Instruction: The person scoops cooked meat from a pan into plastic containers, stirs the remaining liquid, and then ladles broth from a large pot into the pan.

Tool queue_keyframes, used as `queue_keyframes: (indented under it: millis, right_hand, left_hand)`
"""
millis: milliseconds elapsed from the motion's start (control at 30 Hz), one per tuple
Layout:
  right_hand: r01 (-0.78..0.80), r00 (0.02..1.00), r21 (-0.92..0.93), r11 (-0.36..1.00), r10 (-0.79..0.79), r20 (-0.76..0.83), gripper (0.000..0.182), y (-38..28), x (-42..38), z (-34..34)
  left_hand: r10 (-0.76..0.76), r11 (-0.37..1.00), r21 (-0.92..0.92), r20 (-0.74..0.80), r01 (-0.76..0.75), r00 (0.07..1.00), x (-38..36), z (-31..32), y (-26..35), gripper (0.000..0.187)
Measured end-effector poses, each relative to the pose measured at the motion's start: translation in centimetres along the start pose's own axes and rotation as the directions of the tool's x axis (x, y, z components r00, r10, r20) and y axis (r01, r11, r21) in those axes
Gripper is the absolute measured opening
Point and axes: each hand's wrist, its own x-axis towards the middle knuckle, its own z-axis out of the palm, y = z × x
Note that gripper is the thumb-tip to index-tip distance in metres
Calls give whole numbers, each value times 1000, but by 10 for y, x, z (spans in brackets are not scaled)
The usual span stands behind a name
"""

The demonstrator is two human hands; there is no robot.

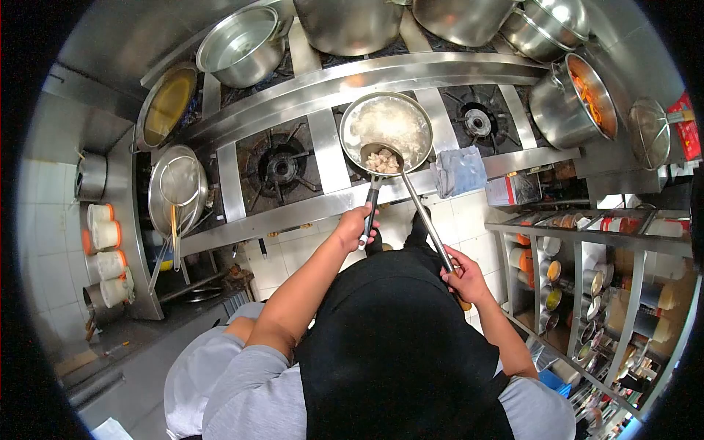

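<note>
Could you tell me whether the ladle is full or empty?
Full: the ladle, held by the right hand over the pan, carries pale chunks.

Grey short-sleeved shirt, black apron down the front, bare forearms, black trousers below the apron
</note>
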Motion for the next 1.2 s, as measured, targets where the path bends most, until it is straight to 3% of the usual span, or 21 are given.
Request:
queue_keyframes:
  millis: [300, 367, 500, 567, 700, 767, 833, 900, 967, 1100, 1167, 1200]
  right_hand:
    - [-15, 999, -173, 985, 9, -38, 78, -5, -4, 4]
    - [45, 998, -222, 974, -53, -31, 79, 1, -2, 1]
    - [32, 999, -159, 987, -35, -14, 78, -1, 4, 1]
    - [1, 997, 16, 1000, -2, 76, 77, -14, 10, 6]
    - [-28, 994, 138, 990, 14, 105, 74, -22, 33, 7]
    - [-98, 986, 373, 923, 41, 159, 71, -24, 35, 9]
    - [-98, 986, 445, 890, 27, 163, 71, -27, 36, 11]
    - [-139, 979, 602, 786, 18, 202, 70, -33, 32, 13]
    - [-121, 980, 607, 785, -1, 197, 70, -37, 28, 17]
    - [-97, 979, 688, 719, -54, 194, 68, -45, 19, 17]
    - [-65, 986, 711, 701, -66, 155, 68, -49, 11, 19]
    - [-52, 989, 728, 683, -64, 131, 69, -49, 6, 20]
  left_hand:
    - [6, 1000, 19, -5, -5, 1000, 0, 1, 0, 41]
    - [4, 1000, 23, 0, -4, 1000, -3, 2, 2, 41]
    - [3, 1000, 24, 5, -4, 1000, 1, -2, 0, 42]
    - [10, 1000, 3, 40, -10, 999, 3, -6, -2, 43]
    - [5, 998, -64, 33, -3, 999, -6, -5, -2, 43]
    - [82, 991, -108, 41, -77, 996, -11, -12, -11, 44]
    - [94, 996, -17, 26, -93, 995, -12, -24, -16, 44]
    - [200, 977, 93, -63, -194, 978, -19, -32, -20, 44]
    - [216, 975, 66, -107, -210, 970, -25, -38, -22, 33]
    - [346, 937, 137, -231, -322, 909, -35, -47, -19, 29]
    - [632, 765, 410, -326, -497, 703, -32, -47, -15, 24]
    - [709, 700, 452, -342, -553, 617, -38, -39, -8, 19]
